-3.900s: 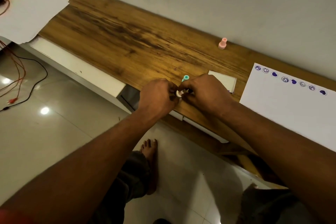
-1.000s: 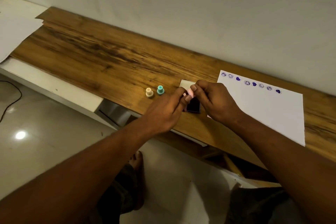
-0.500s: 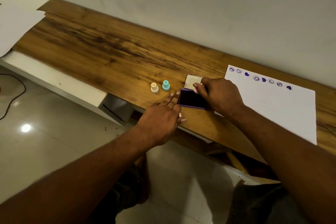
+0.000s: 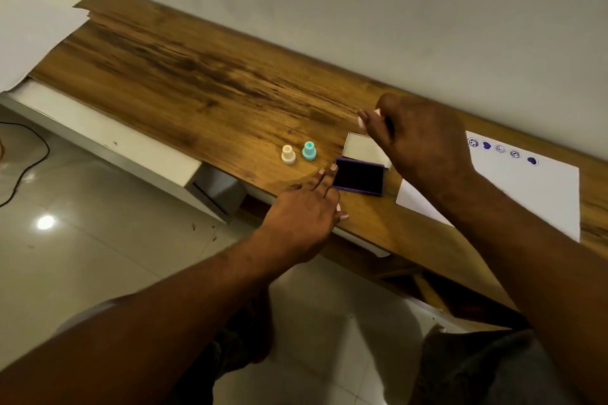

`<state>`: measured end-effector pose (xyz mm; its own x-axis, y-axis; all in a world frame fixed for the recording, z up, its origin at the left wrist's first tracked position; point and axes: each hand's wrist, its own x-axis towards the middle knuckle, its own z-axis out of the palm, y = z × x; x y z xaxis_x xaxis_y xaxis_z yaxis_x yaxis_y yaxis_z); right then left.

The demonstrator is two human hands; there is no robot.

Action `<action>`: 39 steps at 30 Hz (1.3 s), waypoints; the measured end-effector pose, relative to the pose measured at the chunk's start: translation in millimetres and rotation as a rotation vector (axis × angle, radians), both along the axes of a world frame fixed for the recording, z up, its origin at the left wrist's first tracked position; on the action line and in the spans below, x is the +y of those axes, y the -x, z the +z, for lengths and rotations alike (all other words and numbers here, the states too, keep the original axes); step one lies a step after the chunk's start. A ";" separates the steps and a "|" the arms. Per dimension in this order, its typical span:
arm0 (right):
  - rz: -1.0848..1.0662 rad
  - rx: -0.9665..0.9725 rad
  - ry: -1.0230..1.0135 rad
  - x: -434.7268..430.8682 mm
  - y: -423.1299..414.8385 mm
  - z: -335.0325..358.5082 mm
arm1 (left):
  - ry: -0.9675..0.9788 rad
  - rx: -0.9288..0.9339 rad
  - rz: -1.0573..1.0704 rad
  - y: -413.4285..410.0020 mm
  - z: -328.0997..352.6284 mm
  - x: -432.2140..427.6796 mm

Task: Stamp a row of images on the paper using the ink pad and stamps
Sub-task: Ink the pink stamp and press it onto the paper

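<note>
**Pad open, stamp poised**

Our left hand (image 4: 306, 210) sets straight fingers against the ink pad (image 4: 359, 176), likely so it won't slide on the desk (image 4: 197, 82). Our right hand (image 4: 418, 138) hovers over the lid (image 4: 360, 148), pinching what looks like a pink stamp (image 4: 377, 112). The paper (image 4: 526, 200) lies just right of the pad, its row begun.

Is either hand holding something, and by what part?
The right hand pinches a small pinkish thing, likely a stamp; where exactly is hidden. The left hand only touches the ink pad.
</note>
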<state>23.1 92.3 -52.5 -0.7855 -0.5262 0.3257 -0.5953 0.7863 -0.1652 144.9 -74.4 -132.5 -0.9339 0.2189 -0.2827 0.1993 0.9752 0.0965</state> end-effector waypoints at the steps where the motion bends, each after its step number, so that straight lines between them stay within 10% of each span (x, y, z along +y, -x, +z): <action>1: -0.017 0.025 0.003 -0.4 -5.6 -2.8 | 0.004 -0.003 0.000 0.4 -0.1 0.3; 8: -0.067 -0.147 -0.598 -18.5 -45.4 -70.6 | 0.049 -0.027 0.030 1.3 2.8 7.1; 24: -0.003 -0.158 -0.610 -13.0 -42.9 -69.7 | 0.034 -0.052 0.073 1.2 18.0 15.2; 35: -0.092 -0.274 0.380 71.5 11.4 -23.7 | 0.061 0.023 0.061 13.1 41.6 45.8; 39: -0.304 -0.276 0.304 149.2 37.3 -31.4 | -0.047 0.063 -0.064 27.6 49.1 89.0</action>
<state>-14.3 241.5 -83.9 -0.9669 -0.1740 0.1867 -0.2484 0.8094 -0.5322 117.3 14.6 -83.4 -0.9333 0.2899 -0.2121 0.2678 0.9551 0.1270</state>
